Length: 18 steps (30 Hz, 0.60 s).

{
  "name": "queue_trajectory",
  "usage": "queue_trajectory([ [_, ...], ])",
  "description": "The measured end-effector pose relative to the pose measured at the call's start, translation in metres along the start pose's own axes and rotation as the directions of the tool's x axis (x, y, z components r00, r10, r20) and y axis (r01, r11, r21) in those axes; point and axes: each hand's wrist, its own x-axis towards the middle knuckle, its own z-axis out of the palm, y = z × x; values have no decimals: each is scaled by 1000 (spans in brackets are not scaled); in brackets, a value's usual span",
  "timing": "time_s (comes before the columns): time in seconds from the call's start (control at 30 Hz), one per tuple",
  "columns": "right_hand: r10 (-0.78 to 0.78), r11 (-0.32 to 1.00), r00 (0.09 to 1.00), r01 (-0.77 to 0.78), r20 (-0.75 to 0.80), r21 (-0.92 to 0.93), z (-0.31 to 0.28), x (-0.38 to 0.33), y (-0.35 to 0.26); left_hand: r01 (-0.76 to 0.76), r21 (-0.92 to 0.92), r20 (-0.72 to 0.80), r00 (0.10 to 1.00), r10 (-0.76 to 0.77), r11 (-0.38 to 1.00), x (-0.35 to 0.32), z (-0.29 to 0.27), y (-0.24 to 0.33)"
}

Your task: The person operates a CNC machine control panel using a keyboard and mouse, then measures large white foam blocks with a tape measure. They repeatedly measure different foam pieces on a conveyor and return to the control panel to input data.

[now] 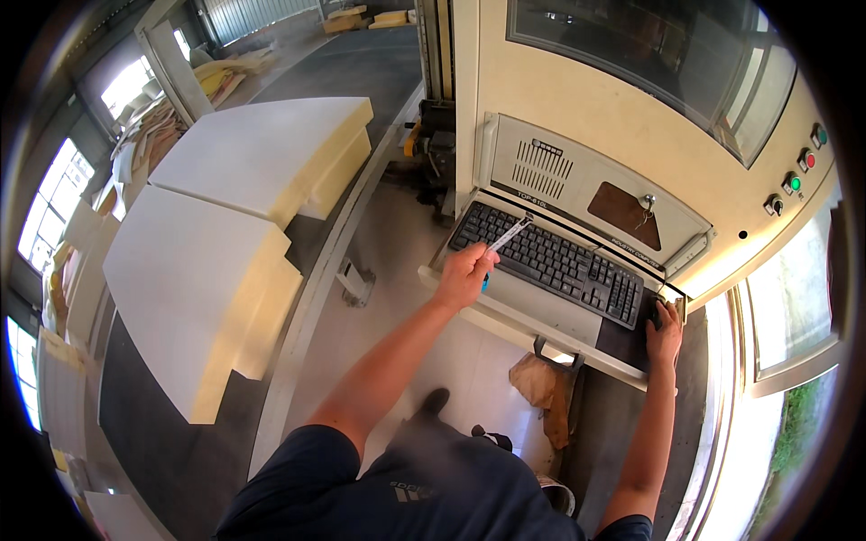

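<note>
Cream-painted metal makes up the cabinet (577,86) in front of us, its upper edge cut off, and behind its dark window (631,50) we can make out little. In this head view our left hand (462,278) is clenched around a narrow pale strip (512,233), whose far end slants over the upper-left part of a black keyboard (582,275). Our fingers hide the strip's lower end; a bit of blue (485,282) shows beneath them, and we cannot tell whether the two are one object.

Our right hand (665,338) rests at the keyboard's right end, fingers bent over a dark mouse (654,311). The hand covers most of it, so we cannot tell how firmly it grips. Keyboard and mouse sit on a pull-out drawer (548,305).

To our left, two foam blocks (189,288) with white tops and yellowish sides lie on a dark table (135,388), which runs out of sight behind them. Below the drawer, a brown sheet or bag (534,380) is hard to identify, and our torso partly hides a round container (559,496).
</note>
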Motion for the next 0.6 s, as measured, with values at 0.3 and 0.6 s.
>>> queue_trajectory([
  [0.3, 15, 1000, 1000, -15, 4, 0, -2, -2, -3, 18, 6, -3, 1000, -18, 1000, -1, 0, 4],
  [0.6, 28, 1000, 999, -27, 20, -3, -1, -2, -1, 7, -4, -20, 1000, -7, 1000, -2, 0, 5],
])
